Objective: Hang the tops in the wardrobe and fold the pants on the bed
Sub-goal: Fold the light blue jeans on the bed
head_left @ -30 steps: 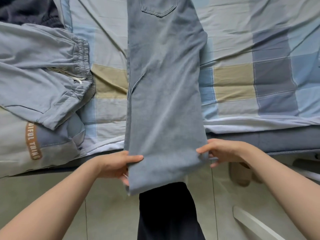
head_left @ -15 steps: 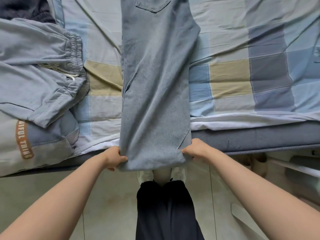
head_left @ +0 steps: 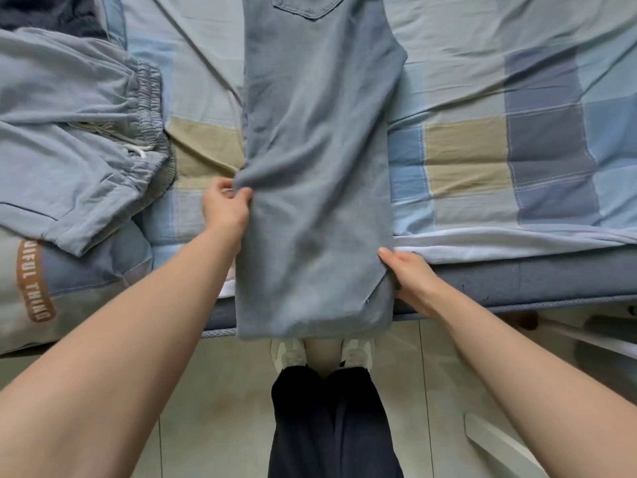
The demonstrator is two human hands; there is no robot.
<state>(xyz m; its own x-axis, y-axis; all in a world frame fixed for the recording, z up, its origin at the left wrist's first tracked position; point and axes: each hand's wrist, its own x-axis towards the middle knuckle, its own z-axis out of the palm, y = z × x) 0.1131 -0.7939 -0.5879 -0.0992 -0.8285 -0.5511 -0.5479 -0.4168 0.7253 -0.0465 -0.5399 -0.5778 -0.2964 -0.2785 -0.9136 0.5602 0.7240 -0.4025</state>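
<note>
Head view, jeans and my fingers: the light blue jeans (head_left: pixel 313 188) are lying lengthwise on the bed (head_left: pixel 517 139), legs stacked, hem end hanging over the near edge toward my shoes (head_left: pixel 289 353); my left hand (head_left: pixel 225 207) is pinching a bunched fold of the left edge between thumb and curled fingers, partway up the leg; my right hand (head_left: pixel 412 279) is lying against the right edge lower down, near the hem, fingers held together and fairly straight; I cannot tell whether they are gripping the cloth or only pressing on it.

Head view, my arms: both forearms are reaching forward from the bottom corners; the left is stretching further onto the bed than the right; the right wrist is resting at the mattress edge.

Head view, look of the jeans: faded denim, smooth down the middle, puckering where my left fingers are pulling; a back pocket (head_left: pixel 308 5) is showing at the top; a small slit is sitting at the hem corner beside my right hand.

Head view, nearby: grey-blue drawstring pants (head_left: pixel 79 139) are lying to the left, well apart from the jeans, resting on a garment with brown lettering (head_left: pixel 32 281).
</note>
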